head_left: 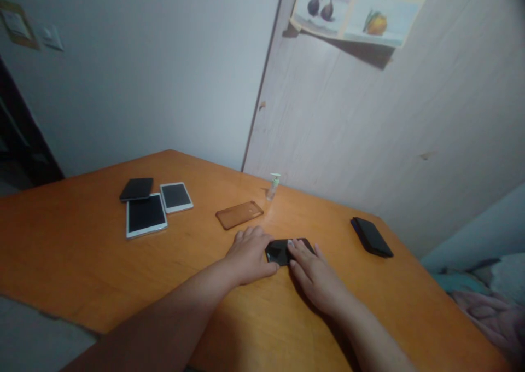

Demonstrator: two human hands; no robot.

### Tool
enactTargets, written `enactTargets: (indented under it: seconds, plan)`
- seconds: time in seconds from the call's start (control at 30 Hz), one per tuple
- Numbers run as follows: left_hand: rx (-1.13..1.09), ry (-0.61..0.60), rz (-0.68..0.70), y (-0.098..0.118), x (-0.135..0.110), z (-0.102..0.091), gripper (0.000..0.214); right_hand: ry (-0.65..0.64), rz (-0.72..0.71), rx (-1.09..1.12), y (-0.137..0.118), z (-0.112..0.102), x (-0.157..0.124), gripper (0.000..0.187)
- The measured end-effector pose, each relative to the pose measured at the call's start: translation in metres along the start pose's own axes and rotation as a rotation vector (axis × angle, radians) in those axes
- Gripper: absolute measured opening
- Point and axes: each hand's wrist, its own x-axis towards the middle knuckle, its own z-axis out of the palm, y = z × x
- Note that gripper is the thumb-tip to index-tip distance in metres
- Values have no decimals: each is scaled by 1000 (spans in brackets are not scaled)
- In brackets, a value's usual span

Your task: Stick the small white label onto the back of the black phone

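A black smartphone [279, 253] lies on the wooden table in front of me, its dark glossy face upward. My left hand [250, 254] grips its left end, with the thumb along the near edge and the fingers at the far side. Across the phone's right part lies my right hand [314, 273], fingers close together and pressed down on the surface. A small pale patch shows at its fingertips; what it is I cannot make out. Just beyond my left hand rests a brown translucent phone case [240, 215]. Behind that stands a small clear pump bottle [273, 187] with a pale green top.
On the left of the table [197, 268] are a larger white tablet [146, 216], a smaller white tablet [176, 197] and a black flat case [137, 189] overlapping the larger one. A black wallet-like case [371, 237] lies near the right edge. A wall and a panel border the back.
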Motion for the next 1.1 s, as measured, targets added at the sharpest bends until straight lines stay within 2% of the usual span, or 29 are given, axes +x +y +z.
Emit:
enactTargets:
  seconds: [0.07, 0.1, 0.23, 0.3, 0.37, 0.47, 0.53, 0.7, 0.73, 0.83, 0.9, 1.0, 1.1]
  plan:
    - [2, 4, 2, 0, 0, 0, 45, -38, -100, 42, -8, 0, 1, 53]
    - [3, 7, 3, 0, 0, 0, 44, -41, -104, 48, -9, 0, 2, 54]
    - [3, 2, -1, 0, 1, 0, 45, 34, 122, -15, 5, 2, 10, 56]
    - [-5, 5, -12, 0, 1, 1, 52, 54, 180, -29, 9, 3, 13, 58]
    - [-25, 19, -19, -1, 1, 3, 59, 33, 117, -2, 4, 5, 13, 59]
    - [-60, 47, -21, -3, 1, 7, 65, -24, -71, 69, -10, 6, 12, 58]
    - [-73, 51, -29, -3, 1, 8, 70, -38, -99, 91, -13, 5, 13, 57]
    - [-80, 17, -60, -1, 1, 6, 82, 32, 129, 46, -3, 4, 17, 59]
    - [-81, 15, -62, -1, 1, 6, 83, 24, 110, 48, -5, 4, 17, 60]
    - [-74, 21, -57, -1, 1, 6, 81, -37, -75, 84, -16, 4, 15, 58]
    - [-68, 25, -51, -2, 1, 7, 81, -52, -122, 97, -19, 4, 16, 56]
    - [-56, 25, -50, -3, 1, 7, 85, 2, 49, 48, -9, 3, 19, 57]
    - [-22, 8, -28, -3, 1, 5, 70, 49, 199, -24, 1, 2, 18, 60]
